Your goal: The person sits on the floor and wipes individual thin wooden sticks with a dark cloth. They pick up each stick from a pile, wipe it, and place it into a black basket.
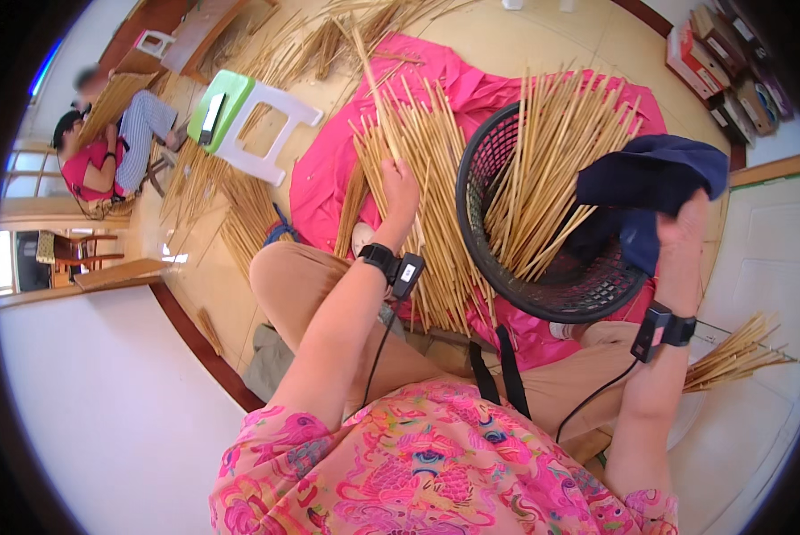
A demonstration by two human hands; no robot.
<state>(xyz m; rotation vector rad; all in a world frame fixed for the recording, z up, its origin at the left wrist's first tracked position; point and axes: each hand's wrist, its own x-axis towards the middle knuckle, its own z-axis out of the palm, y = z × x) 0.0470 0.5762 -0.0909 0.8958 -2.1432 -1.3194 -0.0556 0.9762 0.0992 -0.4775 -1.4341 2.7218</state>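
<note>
My left hand [398,190] is closed around a few pale straw stalks [373,90], which point away from me. Beneath it a broad layer of similar dry stalks [443,221] lies on a pink cloth [320,170] between my legs. To the right, a black plastic mesh basket [468,234] tilts toward me, with a thick bunch of stalks [554,154] leaning out over its far rim. My right hand [684,224] grips a dark navy cloth [654,170] at the basket's right side. Part of that fabric hangs into the basket, and my right fingers are partly hidden.
A green-and-white plastic stool [236,110] carrying a dark device stands ahead on the left. Loose straw [273,60] litters the tiled floor. Another person [99,160] sits at far left beside a woven mat. Boxes [701,60] line the right wall; more stalks [734,358] lie beside my right forearm.
</note>
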